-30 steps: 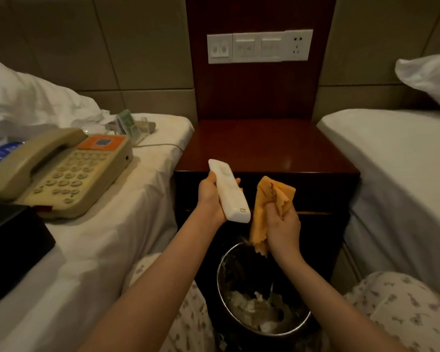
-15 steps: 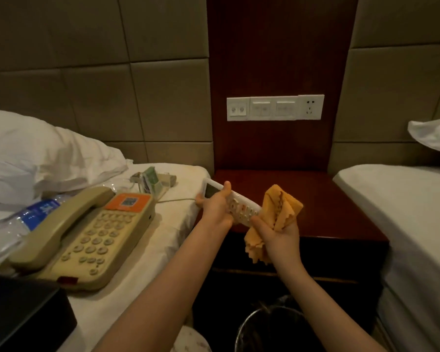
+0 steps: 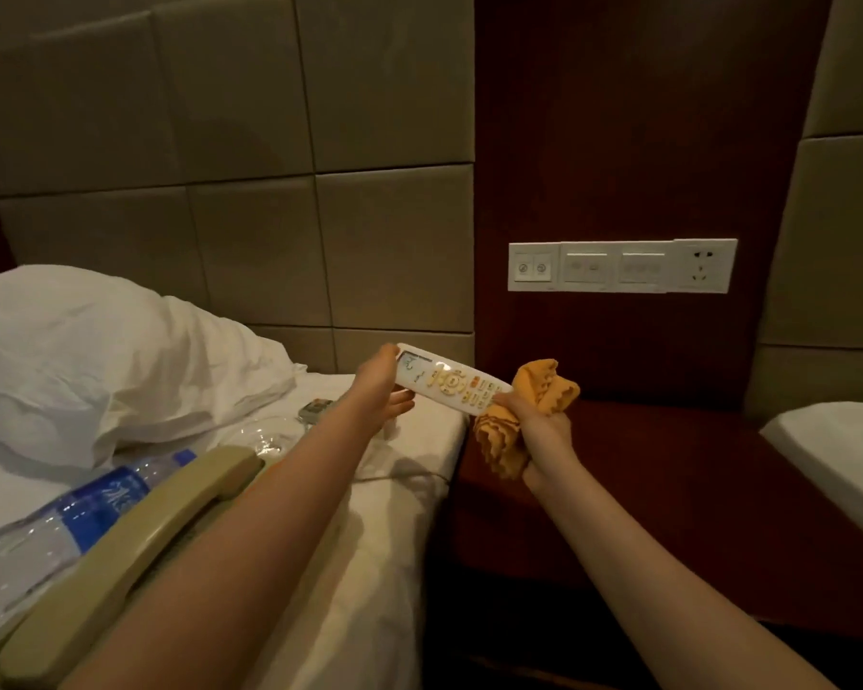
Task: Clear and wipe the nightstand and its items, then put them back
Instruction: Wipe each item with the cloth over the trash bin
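Remote control (image 3: pixel 450 382) was held over the bed edge (image 3: pixel 419 440), beside the nightstand (image 3: pixel 668 490).
Left hand (image 3: pixel 380 386) gripped its screen end; right hand (image 3: pixel 545 433) clenched the orange cloth (image 3: pixel 544 388) against its keypad end. Light lengthwise strokes would have suited.

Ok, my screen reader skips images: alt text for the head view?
Left hand holds a white remote while right hand grips an orange cloth at its end, near a nightstand. A phone and bottle lie on the bed.
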Demonstrator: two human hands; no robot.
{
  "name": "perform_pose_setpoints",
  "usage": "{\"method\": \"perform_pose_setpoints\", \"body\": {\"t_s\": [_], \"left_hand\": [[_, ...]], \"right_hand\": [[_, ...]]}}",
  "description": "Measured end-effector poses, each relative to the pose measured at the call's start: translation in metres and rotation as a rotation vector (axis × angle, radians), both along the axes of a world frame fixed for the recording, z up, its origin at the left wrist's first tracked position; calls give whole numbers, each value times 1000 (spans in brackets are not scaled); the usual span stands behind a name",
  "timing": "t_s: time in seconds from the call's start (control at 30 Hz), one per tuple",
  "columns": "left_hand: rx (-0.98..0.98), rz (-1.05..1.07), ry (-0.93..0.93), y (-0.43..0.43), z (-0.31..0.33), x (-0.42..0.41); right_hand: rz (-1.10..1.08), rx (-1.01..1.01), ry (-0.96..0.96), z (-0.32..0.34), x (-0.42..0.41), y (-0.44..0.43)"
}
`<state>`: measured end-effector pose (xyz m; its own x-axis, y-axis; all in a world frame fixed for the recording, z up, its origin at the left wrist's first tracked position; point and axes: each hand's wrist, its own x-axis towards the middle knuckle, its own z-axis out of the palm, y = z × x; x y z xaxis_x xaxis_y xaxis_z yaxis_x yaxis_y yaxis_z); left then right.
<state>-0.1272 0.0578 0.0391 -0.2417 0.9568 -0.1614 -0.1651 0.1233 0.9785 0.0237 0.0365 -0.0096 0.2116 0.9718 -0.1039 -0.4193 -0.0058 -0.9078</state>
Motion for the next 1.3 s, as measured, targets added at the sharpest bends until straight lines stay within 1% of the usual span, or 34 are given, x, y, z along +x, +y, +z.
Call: {"method": "perform_pose_setpoints", "body": {"t_s": [0.13,0.27,0.37,0.53,0.7,0.87,0.93,1.03,1.07,1.1,1.13,1.2,1.27,1.3], "left_hand": [[-40,57,290,39,16,-36],[-89,115,511,80,18,-62],[-148,127,640,104,9,-80],[-300,67,822,125,-7,-103],[-380,28,901,130,-16,-109],[-495,-36,1013,128,-19,-112],[-517,-72,1060,128,-17,-113],[-561,-105,1101,122,-16,-118],[-581,-109,1106,121,-17,-120],[-602,-112,1107,120,-18,-123],[-623,-120,1088,119,-17,-125],[-639,-116,958,120,-17,-130],[-574,-92,847,119,-16,-128],[-513,-72,825,119,-14,-126]], "right_hand": [[68,-28,30,5,-24,55],[103,-55,36,2,-47,103],[135,-64,23,-8,-65,134],[156,-98,-91,-34,-92,171],[237,-164,-164,-52,-103,183],[303,-162,-338,-51,-109,187],[311,-156,-457,-45,-109,187],[263,-154,-708,-34,-100,185],[305,-159,-754,-31,-97,183],[391,-175,-744,-28,-95,178],[483,-205,-693,-29,-94,175],[587,-285,-479,-34,-91,168],[579,-305,-356,-39,-92,163],[545,-305,-346,-41,-93,160]]}}
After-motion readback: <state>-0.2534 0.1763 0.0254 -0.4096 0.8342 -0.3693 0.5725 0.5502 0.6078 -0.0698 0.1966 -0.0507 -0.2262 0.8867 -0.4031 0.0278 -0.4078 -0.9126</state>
